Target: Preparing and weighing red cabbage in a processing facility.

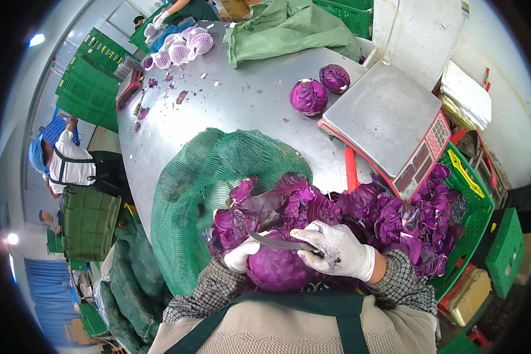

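My left hand (242, 255), in a white glove, is closed on the left side of a red cabbage (278, 270) close to my apron. In my gloved right hand (338, 250) is a knife with a dark curved blade (281, 242), which lies across the top of the cabbage and points left. The right hand's fingers also rest near the cabbage's upper right side. Loose purple cabbage leaves (309, 203) are heaped just beyond both hands. To their left lies a green mesh sack (181, 230) with round heads inside it.
A scale (382, 115) stands at the right of the steel table (243, 97), beside two red cabbages (309, 97). A green crate (473, 239) full of leaves is at my right. Net-wrapped heads (179, 53) and a green sack (287, 33) lie farther back. Other people work beyond.
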### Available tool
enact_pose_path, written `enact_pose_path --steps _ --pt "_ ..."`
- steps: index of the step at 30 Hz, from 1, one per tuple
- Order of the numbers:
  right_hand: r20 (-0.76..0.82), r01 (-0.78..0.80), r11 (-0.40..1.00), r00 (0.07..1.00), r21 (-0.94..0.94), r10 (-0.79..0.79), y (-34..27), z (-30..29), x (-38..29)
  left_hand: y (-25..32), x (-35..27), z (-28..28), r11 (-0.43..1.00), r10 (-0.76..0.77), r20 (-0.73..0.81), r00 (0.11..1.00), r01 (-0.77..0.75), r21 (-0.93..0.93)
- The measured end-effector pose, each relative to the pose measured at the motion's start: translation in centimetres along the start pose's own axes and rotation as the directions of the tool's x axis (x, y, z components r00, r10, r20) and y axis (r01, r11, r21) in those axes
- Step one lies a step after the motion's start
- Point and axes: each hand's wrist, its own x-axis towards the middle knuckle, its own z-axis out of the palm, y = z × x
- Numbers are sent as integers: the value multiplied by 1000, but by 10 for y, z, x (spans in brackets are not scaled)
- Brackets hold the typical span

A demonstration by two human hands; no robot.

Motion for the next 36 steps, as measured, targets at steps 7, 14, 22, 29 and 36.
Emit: enact_pose_path --steps 7,14,22,29,36 --pt "-366 -175 915 876 362 313 46 1 35 -8 22 -6 958 86 292 953 1 -286" --pt "-106 -200 851 953 486 285 43 -10 31 20 42 40 978 184 -1 983 -183 -103" --pt "236 -130 826 972 548 -4 49 -10 40 14 25 24 943 22 212 977 50 -330" --pt "-15 -180 983 983 33 180 44 -17 40 -30 49 -12 878 81 360 929 105 -468" --pt "-167 -28 980 986 -197 -6 107 25 20 -60 76 -27 733 377 445 812 32 -679"
